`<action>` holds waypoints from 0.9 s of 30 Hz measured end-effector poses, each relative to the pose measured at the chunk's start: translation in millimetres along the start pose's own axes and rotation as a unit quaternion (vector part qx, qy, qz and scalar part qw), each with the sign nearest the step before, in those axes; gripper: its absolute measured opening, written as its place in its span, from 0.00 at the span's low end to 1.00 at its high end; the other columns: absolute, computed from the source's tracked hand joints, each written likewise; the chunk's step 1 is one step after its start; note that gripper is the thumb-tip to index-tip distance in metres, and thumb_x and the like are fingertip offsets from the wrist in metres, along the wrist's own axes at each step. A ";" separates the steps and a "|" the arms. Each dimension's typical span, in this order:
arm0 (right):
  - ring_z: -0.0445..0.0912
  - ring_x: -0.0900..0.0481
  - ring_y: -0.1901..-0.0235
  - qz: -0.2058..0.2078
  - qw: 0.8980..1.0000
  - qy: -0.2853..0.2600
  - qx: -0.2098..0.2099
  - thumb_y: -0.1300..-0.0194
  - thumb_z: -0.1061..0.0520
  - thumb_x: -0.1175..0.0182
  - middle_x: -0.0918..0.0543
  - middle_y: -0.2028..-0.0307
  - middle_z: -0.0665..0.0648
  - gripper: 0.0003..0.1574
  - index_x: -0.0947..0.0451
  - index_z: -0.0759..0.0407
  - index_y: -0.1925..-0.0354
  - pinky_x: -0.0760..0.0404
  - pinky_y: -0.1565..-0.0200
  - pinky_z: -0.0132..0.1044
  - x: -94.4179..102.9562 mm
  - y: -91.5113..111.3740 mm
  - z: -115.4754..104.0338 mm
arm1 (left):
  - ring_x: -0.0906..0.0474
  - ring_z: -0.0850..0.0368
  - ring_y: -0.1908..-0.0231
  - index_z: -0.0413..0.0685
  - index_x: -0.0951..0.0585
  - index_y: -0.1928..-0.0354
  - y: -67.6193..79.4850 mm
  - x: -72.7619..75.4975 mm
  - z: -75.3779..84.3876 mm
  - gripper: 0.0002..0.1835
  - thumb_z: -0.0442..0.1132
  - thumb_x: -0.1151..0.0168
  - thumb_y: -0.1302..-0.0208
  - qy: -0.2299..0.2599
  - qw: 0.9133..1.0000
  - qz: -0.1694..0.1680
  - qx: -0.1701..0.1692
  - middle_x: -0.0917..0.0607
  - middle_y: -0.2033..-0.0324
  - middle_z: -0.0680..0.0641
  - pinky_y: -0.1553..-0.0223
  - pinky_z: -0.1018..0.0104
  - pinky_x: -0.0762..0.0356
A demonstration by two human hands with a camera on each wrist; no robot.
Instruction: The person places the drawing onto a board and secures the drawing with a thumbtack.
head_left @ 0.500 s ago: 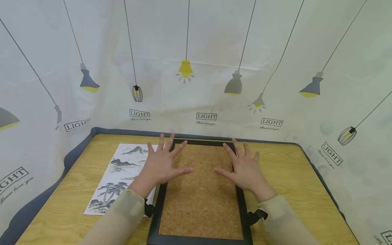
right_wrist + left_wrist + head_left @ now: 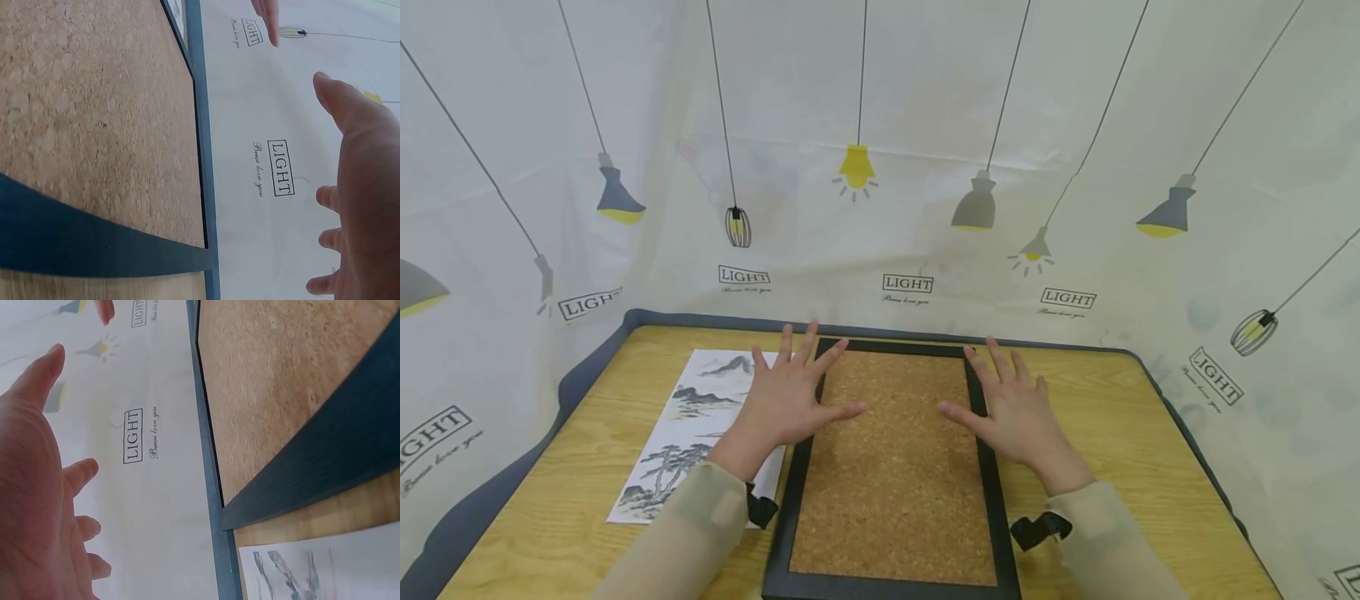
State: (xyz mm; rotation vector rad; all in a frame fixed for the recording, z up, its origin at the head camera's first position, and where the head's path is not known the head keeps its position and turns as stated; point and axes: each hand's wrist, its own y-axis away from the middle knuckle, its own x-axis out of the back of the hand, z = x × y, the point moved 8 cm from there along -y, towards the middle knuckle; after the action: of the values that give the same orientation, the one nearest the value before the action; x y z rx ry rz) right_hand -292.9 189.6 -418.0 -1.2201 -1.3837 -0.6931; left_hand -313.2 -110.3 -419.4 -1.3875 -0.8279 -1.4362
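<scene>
A cork board [image 2: 895, 467] in a black frame [image 2: 992, 500] lies lengthwise on the wooden table. My left hand [image 2: 786, 400], fingers spread and holding nothing, hovers over the frame's left side. Spread the same way, my right hand [image 2: 1018, 412] hangs above the right side of the frame, also holding nothing. In both wrist views the palms show bare, raised over the cork. Left of the frame lies a white sheet [image 2: 662, 467] printed with ink mountains and pine trees; my left hand and forearm cover part of it.
The wooden table [image 2: 1135, 467] ends at a blue-grey edge [image 2: 1045, 343] at the back. Behind it rises a pale cloth [image 2: 820, 100] printed with lamps and the word LIGHT. Black straps [image 2: 1041, 529] sit at both wrists.
My hands have drifted slightly apart, the left one to the left and the right one to the right. Board and printed sheet stay in place.
</scene>
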 end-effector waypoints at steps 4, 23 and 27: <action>0.75 0.51 0.23 -0.004 1.000 -0.007 -0.007 0.31 0.18 0.47 0.53 0.16 0.63 0.62 0.47 0.50 0.15 0.44 0.39 0.86 1.4 2.2 5.2 | 0.65 0.28 0.20 0.75 0.48 0.15 1.3 2.8 -3.9 0.60 0.94 0.64 0.47 0.002 1.000 0.002 0.005 0.62 0.16 0.45 0.35 0.12 0.64; 0.77 0.48 0.25 -0.011 0.996 -0.084 -0.027 0.25 0.24 0.47 0.56 0.16 0.65 0.57 0.52 0.49 0.14 0.40 0.39 0.84 4.3 11.3 23.9 | 0.63 0.26 0.21 0.72 0.47 0.15 10.4 8.4 -32.7 0.57 0.89 0.56 0.42 0.050 0.998 0.011 0.034 0.59 0.16 0.44 0.36 0.11 0.62; 0.76 0.48 0.24 -0.014 0.991 -0.128 -0.031 0.22 0.28 0.48 0.53 0.17 0.69 0.54 0.50 0.53 0.14 0.41 0.36 0.82 5.2 14.8 29.5 | 0.62 0.25 0.21 0.72 0.46 0.15 14.1 9.4 -42.4 0.56 0.88 0.54 0.40 0.070 0.996 0.015 0.047 0.58 0.16 0.43 0.36 0.11 0.63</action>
State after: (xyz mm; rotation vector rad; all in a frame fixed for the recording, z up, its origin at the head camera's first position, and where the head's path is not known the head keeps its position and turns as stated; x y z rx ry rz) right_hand -288.6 222.4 -422.8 -1.3782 -1.6033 -0.6190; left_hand -313.9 -155.9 -417.6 -1.2091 -0.7708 -1.4357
